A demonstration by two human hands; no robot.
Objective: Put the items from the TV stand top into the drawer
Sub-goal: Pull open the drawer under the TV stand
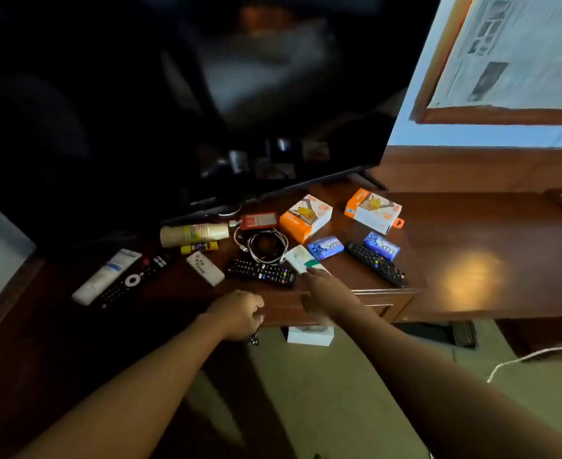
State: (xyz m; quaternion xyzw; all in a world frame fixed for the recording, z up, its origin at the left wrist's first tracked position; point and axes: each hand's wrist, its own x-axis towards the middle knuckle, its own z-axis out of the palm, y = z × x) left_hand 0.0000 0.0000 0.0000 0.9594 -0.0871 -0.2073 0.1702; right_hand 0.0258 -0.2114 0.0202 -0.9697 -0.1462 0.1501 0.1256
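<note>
The dark wooden TV stand top (472, 246) carries scattered remotes, boxes and a cable coil. Below its front edge, the left hand (236, 314) is clenched, seemingly on the drawer front (286, 309) to pull it. The right hand (327, 291) reaches with fingers extended, touching the white-and-green flat packet (303, 260), not yet grasping.

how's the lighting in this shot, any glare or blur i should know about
Head view: dim overall, darkest at left; a warm glare patch on the TV stand top at right; the TV screen shows murky reflections; wide-angle bending tilts the wall frame; the right hand is slightly blurred.
</note>
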